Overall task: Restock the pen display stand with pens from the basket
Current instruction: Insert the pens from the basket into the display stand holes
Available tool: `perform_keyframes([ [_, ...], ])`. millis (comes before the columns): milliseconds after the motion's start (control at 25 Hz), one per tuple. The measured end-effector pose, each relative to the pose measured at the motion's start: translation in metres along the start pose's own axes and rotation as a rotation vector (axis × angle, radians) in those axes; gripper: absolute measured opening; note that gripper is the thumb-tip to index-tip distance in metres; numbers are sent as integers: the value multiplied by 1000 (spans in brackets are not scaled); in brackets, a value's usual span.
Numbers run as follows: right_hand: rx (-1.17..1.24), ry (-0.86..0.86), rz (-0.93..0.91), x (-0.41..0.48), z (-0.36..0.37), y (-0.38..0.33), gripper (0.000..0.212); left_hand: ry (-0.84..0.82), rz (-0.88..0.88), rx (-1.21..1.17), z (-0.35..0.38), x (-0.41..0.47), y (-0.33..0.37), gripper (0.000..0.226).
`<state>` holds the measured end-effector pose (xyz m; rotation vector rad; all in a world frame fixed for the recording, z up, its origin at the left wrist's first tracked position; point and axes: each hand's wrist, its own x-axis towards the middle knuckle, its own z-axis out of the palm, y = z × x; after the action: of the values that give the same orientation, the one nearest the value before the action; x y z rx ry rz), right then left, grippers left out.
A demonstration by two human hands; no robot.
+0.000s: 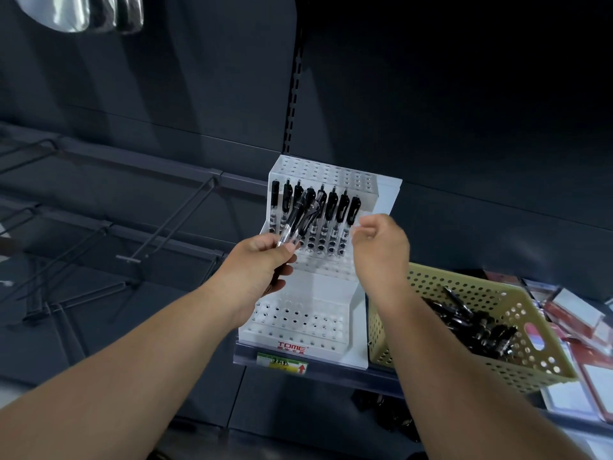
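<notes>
A white stepped pen display stand [331,293] with rows of holes sits on the shelf edge. Several black pens [331,214] stand upright in one of its upper rows. My left hand [262,260] is shut on a bundle of black pens [300,217], held in front of the stand's left side. My right hand [381,244] hovers at the right end of the filled row, fingers loosely curled and holding nothing. A beige perforated basket [517,370] with several black pens [477,323] inside stands to the right of the stand.
Empty metal display hooks [166,227] jut from the dark back panel on the left. Red and white packaged goods [580,320] lie right of the basket. A price label [282,361] hangs on the shelf edge below the stand.
</notes>
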<state>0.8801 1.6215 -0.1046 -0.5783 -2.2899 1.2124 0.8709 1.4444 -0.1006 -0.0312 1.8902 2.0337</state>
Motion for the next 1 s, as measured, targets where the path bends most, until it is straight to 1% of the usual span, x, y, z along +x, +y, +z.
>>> perform_keyframes([
  [120,205,-131,87,-34,3,-8,15,-13,10,-3,5,-8,2,5],
  [200,316,-179,119,-44,0,-16,12,-27,21,7,9,-14,4,2],
  [360,549,-195,187,-55,-12,-29,15,-31,49,48,14,-24,8,7],
  [480,703,-209,279,-62,-17,-34,12,-50,38,12,18,-31,9,8],
  [520,740,-220,305,-63,-18,-34,14,-62,34,6,19,-33,9,6],
  [640,806,-238,347,-65,-21,-34,27,-98,30,20,21,-37,8,4],
  [760,826,-238,366,-66,-22,-29,27,-119,27,33,23,-38,6,6],
  [840,836,-237,375,-64,-22,-25,23,-129,27,52,23,-37,4,6],
  [1000,821,-237,373,-60,-23,-22,2,-126,54,104,26,-31,0,7],
])
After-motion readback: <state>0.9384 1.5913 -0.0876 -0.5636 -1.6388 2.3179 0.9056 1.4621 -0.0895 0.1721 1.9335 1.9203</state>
